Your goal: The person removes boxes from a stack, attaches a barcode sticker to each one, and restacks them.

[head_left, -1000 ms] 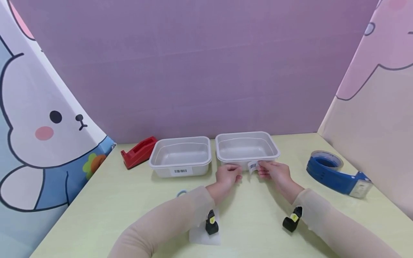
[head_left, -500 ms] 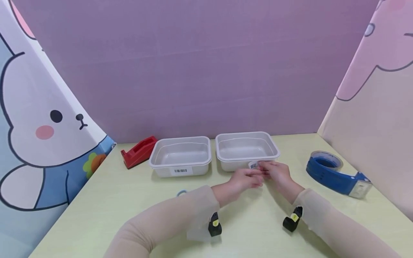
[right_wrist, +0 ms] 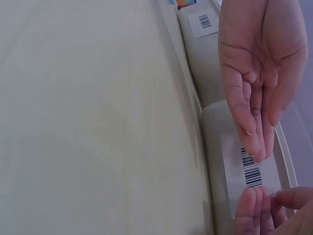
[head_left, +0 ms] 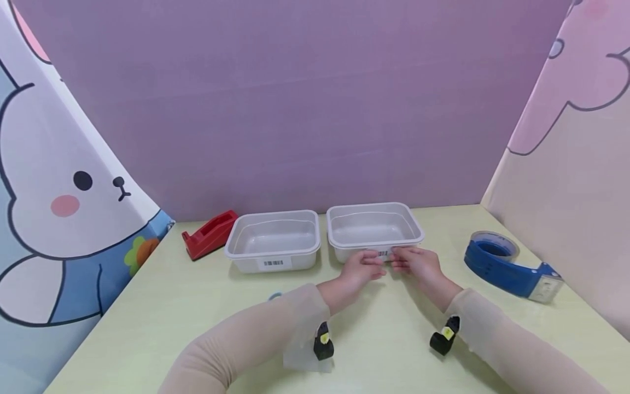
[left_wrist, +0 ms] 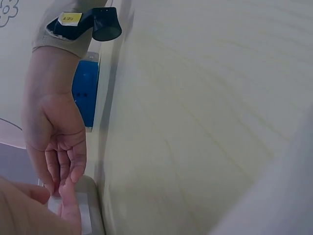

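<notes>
In the head view my left hand [head_left: 358, 276] reaches the front of the right-hand plastic container [head_left: 374, 224]. Its fairly straight fingertips touch a white barcode label [right_wrist: 252, 171], seen lying along the container's front in the right wrist view. At the label's other end is my right hand [head_left: 422, 268], with thumb and fingertips close together, holding that end against the wall; the fingers partly cover it. Another white plastic container [head_left: 275, 241] stands to the left, a barcode label [head_left: 274, 264] on its front.
A red tape dispenser [head_left: 209, 235] sits at the back left. On the right lies a blue tape dispenser [head_left: 509, 271] with a roll of clear tape. Under my left forearm is a pale sheet [head_left: 306, 358], beside a partly hidden light-blue ring [head_left: 274, 295].
The label hung loose with its end curling down; now it lies along the container front. My left hand swung right towards the right hand, then back left onto the label. The right hand barely moved.
</notes>
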Available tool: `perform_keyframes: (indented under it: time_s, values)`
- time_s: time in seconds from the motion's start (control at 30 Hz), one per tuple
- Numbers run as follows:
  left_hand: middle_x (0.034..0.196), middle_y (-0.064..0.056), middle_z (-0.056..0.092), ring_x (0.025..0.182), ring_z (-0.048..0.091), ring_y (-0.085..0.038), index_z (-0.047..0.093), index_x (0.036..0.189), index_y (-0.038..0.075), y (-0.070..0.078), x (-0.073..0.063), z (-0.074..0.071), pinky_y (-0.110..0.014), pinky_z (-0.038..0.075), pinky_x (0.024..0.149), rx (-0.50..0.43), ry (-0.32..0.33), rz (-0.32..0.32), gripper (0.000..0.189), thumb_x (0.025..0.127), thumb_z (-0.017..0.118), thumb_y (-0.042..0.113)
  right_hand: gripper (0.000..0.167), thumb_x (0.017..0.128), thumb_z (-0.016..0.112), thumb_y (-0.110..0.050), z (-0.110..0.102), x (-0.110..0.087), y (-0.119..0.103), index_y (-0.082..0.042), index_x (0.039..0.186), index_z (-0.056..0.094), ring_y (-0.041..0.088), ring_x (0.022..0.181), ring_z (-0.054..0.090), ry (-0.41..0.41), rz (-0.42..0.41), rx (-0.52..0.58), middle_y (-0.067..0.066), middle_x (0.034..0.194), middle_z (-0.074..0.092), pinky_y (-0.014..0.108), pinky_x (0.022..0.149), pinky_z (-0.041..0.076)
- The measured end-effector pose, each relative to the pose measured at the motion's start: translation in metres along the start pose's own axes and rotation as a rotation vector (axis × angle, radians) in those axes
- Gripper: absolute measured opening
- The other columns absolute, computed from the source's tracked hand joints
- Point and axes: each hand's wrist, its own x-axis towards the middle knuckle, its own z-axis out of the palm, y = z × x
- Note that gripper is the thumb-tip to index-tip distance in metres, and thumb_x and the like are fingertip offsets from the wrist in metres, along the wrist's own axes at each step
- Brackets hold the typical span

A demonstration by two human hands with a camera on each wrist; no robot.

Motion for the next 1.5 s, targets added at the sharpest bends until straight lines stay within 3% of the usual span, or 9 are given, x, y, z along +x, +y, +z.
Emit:
perform_keyframes:
  time_s: [0.23,0.53,0.87,1.17,1.5]
  values:
    - [0.120,-0.026,0.061,0.094,0.067,-0.026,0.051,0.125,-0.010,-0.001,0.002,-0.005,-0.030,0.057,0.086,0.026,0.064,0.008,0.047,0.079,0.058,-0.015,0.037,0.094,0.062,-0.014,0.000,0.001,0.003,0.012,0.120,0.057,0.007,0.066,0.068,0.009,0.012,-0.003,0.002,0.079,0.074,0.022,0.068,0.059]
    - [0.119,-0.022,0.062,0.091,0.065,-0.022,0.055,0.119,-0.004,-0.003,0.005,-0.009,-0.033,0.056,0.085,0.045,0.133,-0.030,0.038,0.082,0.060,-0.010,0.038,0.094,0.062,-0.013,0.001,0.004,0.004,0.014,0.120,0.056,0.006,0.064,0.067,0.017,-0.002,-0.007,0.002,0.079,0.073,0.021,0.066,0.059]
    - [0.109,-0.018,0.065,0.084,0.063,-0.019,0.056,0.118,-0.009,-0.001,0.007,-0.010,-0.035,0.057,0.085,0.058,0.133,-0.041,0.033,0.085,0.055,-0.010,0.036,0.095,0.059,-0.010,0.001,0.002,0.005,0.016,0.120,0.055,0.006,0.066,0.065,-0.011,-0.003,-0.046,-0.003,0.073,0.070,0.021,0.067,0.059]
    - [0.108,-0.021,0.065,0.091,0.066,-0.026,0.055,0.120,-0.010,-0.003,0.009,-0.010,-0.033,0.058,0.086,0.069,0.120,-0.071,0.031,0.090,0.054,-0.006,0.036,0.094,0.054,-0.003,-0.002,0.004,0.008,0.014,0.125,0.050,0.008,0.068,0.065,-0.066,0.042,-0.049,0.001,0.078,0.069,0.024,0.069,0.059]
    - [0.110,-0.023,0.065,0.090,0.068,-0.026,0.056,0.118,-0.010,-0.006,0.016,-0.016,-0.031,0.058,0.084,0.050,0.100,-0.108,0.028,0.091,0.053,-0.004,0.039,0.097,0.048,-0.003,-0.006,0.007,0.011,0.018,0.129,0.043,0.009,0.068,0.066,-0.189,0.064,-0.039,0.002,0.079,0.068,0.026,0.070,0.060]
